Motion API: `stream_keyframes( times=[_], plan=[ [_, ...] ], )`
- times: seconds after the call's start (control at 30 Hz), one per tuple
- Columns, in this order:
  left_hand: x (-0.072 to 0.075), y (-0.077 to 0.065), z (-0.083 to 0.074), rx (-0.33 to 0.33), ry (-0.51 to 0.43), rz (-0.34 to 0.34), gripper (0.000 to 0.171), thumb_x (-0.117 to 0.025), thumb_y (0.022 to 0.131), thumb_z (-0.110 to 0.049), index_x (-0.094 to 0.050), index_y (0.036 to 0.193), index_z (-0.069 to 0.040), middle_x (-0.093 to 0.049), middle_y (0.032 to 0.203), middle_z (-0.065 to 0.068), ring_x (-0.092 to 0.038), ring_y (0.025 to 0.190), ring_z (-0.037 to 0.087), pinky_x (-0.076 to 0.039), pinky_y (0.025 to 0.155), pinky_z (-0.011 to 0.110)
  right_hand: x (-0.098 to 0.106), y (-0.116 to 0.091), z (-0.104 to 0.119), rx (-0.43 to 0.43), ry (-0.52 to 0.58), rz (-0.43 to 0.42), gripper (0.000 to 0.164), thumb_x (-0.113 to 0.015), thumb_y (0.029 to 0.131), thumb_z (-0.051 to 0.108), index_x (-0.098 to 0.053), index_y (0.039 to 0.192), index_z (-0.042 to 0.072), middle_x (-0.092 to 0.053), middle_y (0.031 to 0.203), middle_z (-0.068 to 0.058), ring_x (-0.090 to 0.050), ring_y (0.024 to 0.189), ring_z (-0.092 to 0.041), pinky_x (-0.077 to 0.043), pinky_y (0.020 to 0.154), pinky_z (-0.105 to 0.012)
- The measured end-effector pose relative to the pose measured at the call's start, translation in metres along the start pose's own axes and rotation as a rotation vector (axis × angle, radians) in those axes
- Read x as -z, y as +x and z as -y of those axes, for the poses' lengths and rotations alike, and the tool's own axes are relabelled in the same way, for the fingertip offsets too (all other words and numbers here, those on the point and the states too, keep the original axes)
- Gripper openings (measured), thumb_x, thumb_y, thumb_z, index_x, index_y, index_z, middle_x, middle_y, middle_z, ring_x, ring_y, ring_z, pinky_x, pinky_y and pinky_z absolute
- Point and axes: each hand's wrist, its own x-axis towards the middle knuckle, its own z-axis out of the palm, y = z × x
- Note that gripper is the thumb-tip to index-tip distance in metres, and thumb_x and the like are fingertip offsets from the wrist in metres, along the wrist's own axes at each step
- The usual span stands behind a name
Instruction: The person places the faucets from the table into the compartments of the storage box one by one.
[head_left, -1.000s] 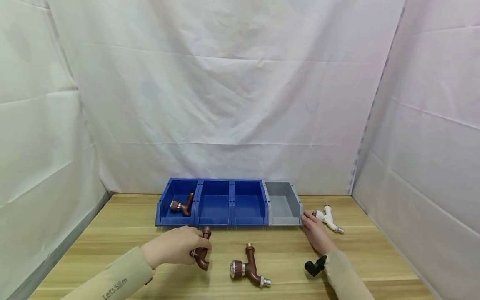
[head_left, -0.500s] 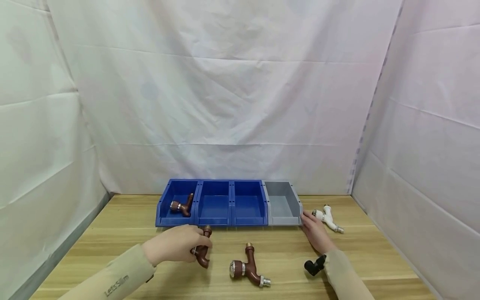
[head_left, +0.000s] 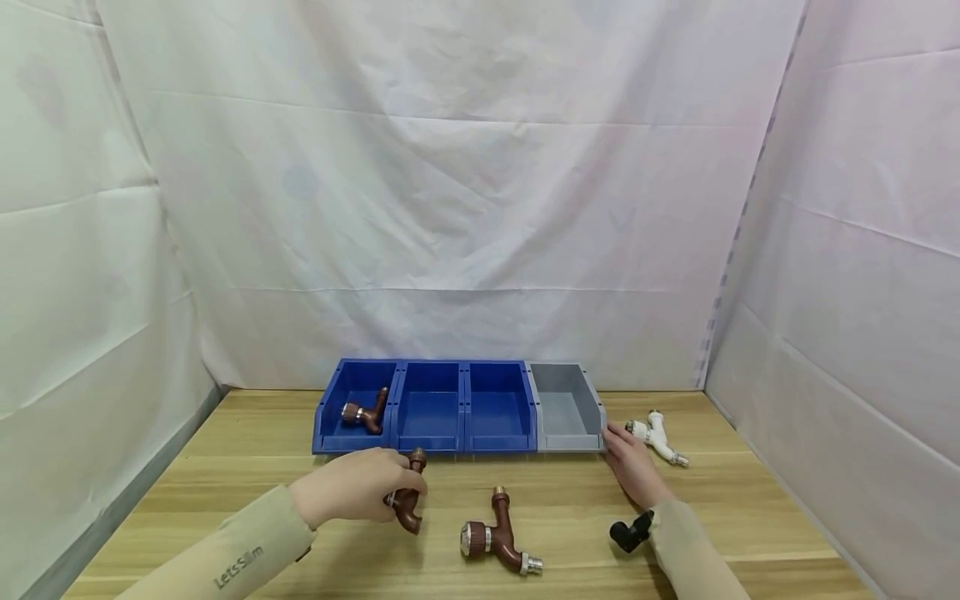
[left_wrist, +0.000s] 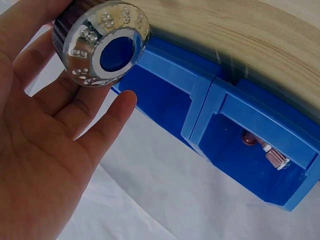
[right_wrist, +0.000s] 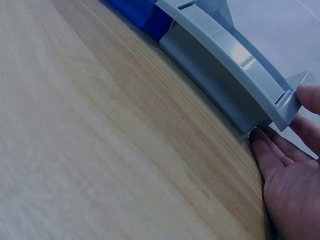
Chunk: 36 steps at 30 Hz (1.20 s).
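My left hand (head_left: pixel 367 487) grips a brown tap (head_left: pixel 407 500) above the table, in front of the blue bins. In the left wrist view, its silver-rimmed knob (left_wrist: pixel 107 47) with a blue centre faces the camera, while fingers hide part of the body. At the grey bin (head_left: pixel 573 440), my right hand (head_left: pixel 633 462) touches the front right corner; the right wrist view shows its fingers (right_wrist: pixel 272 155) fairly straight against the bin's side. Another brown tap (head_left: pixel 504 533) lies on the table between the hands. A third brown tap (head_left: pixel 371 417) lies inside the leftmost blue bin (head_left: pixel 322 421).
Two more blue bins (head_left: pixel 427 443) stand between the leftmost one and the grey bin, in one row. A white tap (head_left: pixel 657 437) lies right of my right hand. Near the right sleeve is a black tap-like piece (head_left: pixel 628 535), partly covered. White cloth (head_left: pixel 480 208) hangs behind.
The left hand has shifted slightly up and to the right with the brown tap. My right hand stays at the grey bin.
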Motion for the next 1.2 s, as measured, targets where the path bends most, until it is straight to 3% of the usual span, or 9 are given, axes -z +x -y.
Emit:
stream_keyframes(
  times=[0.33, 0.8, 1.2],
  plan=[
    [0.0, 0.001, 0.002, 0.006, 0.006, 0.002, 0.038, -0.078, 0.071, -0.003, -0.07, 0.098, -0.028, -0.054, 0.08, -0.017, -0.044, 0.068, 0.002, -0.042, 0.064, 0.02, 0.001, 0.001, -0.002, 0.018, -0.048, 0.001, 0.063, -0.042, 0.105, 0.018, -0.008, 0.151, -0.01, -0.01, 0.157, -0.025, -0.012, 0.143, -0.034, -0.021, 0.113, -0.039],
    [0.007, 0.005, 0.002, 0.001, -0.029, 0.017, 0.039, -0.078, 0.074, -0.003, -0.069, 0.099, -0.031, -0.055, 0.081, -0.017, -0.046, 0.07, 0.001, -0.044, 0.066, 0.02, 0.001, 0.001, 0.0, -0.001, 0.011, -0.002, 0.06, -0.041, 0.105, 0.014, -0.01, 0.152, -0.007, -0.01, 0.158, -0.022, -0.015, 0.144, -0.029, -0.019, 0.114, -0.038],
    [0.014, 0.006, 0.008, 0.021, -0.033, 0.007, 0.041, -0.076, 0.078, -0.006, -0.07, 0.115, -0.024, -0.063, 0.096, -0.012, -0.056, 0.081, 0.003, -0.051, 0.072, 0.025, 0.0, -0.001, 0.001, -0.005, 0.016, -0.013, 0.061, -0.041, 0.105, 0.013, -0.008, 0.151, -0.01, -0.008, 0.158, -0.024, -0.015, 0.144, -0.03, -0.021, 0.113, -0.038]
  ],
)
